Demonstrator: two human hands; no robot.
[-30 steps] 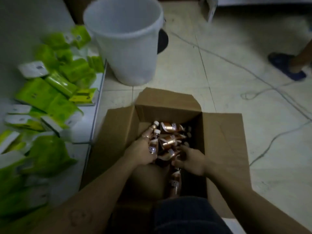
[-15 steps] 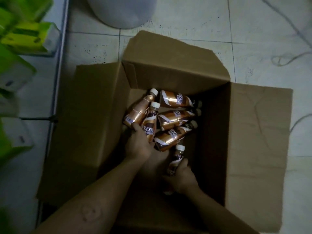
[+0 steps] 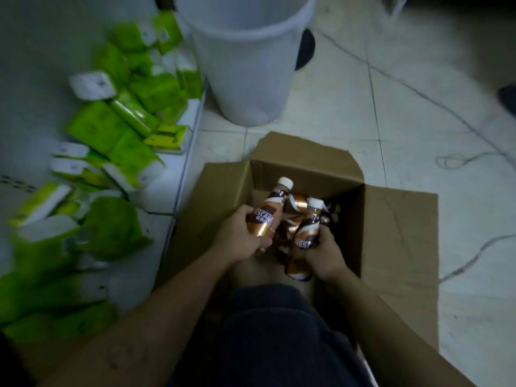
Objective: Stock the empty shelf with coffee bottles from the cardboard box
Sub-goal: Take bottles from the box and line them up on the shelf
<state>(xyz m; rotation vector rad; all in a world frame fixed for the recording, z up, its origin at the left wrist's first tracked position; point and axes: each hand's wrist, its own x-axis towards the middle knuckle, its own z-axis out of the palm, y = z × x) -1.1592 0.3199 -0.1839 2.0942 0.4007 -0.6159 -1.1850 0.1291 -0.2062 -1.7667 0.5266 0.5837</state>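
An open cardboard box (image 3: 391,233) stands on the tiled floor in front of me, flaps folded out. Several copper-brown coffee bottles (image 3: 296,203) with white caps lie inside it. My left hand (image 3: 240,236) is closed around one coffee bottle (image 3: 268,213), held upright above the box's left side. My right hand (image 3: 324,255) grips a second coffee bottle (image 3: 305,233) just right of the first, and a further bottle seems to sit under that hand. The low white shelf (image 3: 178,188) lies to the left.
Green and white packets (image 3: 117,129) are scattered over the shelf on the left. A large white plastic bucket (image 3: 245,60) stands on the floor behind the box. Thin cables (image 3: 474,157) run across the tiles on the right. My dark-clothed knee (image 3: 268,331) is at the bottom centre.
Both hands have come up out of the box, each with a bottle that lay inside before. The camera has tilted up and back, so the bucket and shelf are in view again.
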